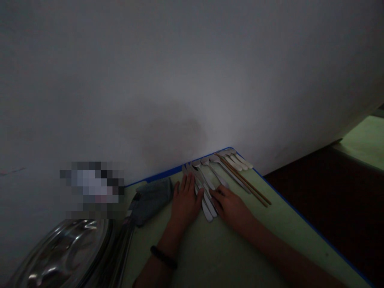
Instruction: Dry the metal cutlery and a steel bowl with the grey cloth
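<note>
Metal cutlery on surface; two chopsticks farther right.
Your left hand lies over it, fingers slightly spread; your right hand's fingers curl beside, pinch undeterminable.

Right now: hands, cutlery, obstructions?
Left hand flat over cutlery. Right hand at handles, grip unclear. Cutlery laid side by side. Cloth beside left hand, off the cutlery.

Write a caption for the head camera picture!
A left hand and right hand touch shiny cutlery beside brown chopsticks on a green table.

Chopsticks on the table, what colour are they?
The chopsticks are brown, seen best in the head view.
</note>
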{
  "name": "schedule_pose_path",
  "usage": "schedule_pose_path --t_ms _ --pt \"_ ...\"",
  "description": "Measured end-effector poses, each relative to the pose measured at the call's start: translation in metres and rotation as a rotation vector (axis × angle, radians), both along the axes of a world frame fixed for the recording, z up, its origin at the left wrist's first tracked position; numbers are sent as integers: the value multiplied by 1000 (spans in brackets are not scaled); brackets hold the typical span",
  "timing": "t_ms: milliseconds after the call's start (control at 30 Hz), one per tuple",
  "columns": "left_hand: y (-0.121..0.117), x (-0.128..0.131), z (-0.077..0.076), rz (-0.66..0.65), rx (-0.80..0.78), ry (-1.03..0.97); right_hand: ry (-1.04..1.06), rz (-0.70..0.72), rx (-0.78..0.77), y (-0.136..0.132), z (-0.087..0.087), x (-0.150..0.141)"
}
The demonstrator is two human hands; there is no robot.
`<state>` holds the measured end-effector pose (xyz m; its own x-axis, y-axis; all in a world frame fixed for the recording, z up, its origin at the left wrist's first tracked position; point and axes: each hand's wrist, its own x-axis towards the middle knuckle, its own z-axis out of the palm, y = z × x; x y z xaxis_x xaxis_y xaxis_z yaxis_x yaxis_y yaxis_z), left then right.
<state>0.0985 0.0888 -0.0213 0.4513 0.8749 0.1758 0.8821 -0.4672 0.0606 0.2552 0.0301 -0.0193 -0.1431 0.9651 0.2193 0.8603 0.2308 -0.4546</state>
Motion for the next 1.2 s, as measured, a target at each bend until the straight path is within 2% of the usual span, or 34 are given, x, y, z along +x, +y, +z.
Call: schedule_pose_path --t_ms 200,300,367,467,533,600,667,733,833,900,967,1067,1200 --pt "0 -2 -2 -21 22 -218 12 -46 41 0 2 -6" --pt "-15 -11 -1 -46 24 -263 17 -36 67 -2 3 -14" --pt "-31 -24 5 -76 7 -250 17 -6 115 -6 2 -19" --pt "-56 -53 26 -94 -4 -233 64 65 188 -15 2 -27" --pt "-69 -76 47 2 -1 -199 112 116 212 -19 3 -34" --pt "-79 -96 64 126 -31 -84 132 159 219 -19 5 -45" --pt "-89 -111 72 230 -95 77 110 204 225 -14 7 -62" --pt "-99 -118 68 264 -162 166 53 254 232 -6 7 -81" --pt "-115 -118 46 297 -213 197 -41 323 227 6 4 -107" --pt "-125 -118 29 309 -151 187 -65 314 207 8 -1 -117" --pt "-131 -119 17 266 -59 141 -90 280 205 6 -4 -121" --pt "-131 -122 9 269 24 105 -155 227 222 -3 -5 -118" --pt "-126 -128 8 233 -62 62 -161 174 228 -13 -2 -113"
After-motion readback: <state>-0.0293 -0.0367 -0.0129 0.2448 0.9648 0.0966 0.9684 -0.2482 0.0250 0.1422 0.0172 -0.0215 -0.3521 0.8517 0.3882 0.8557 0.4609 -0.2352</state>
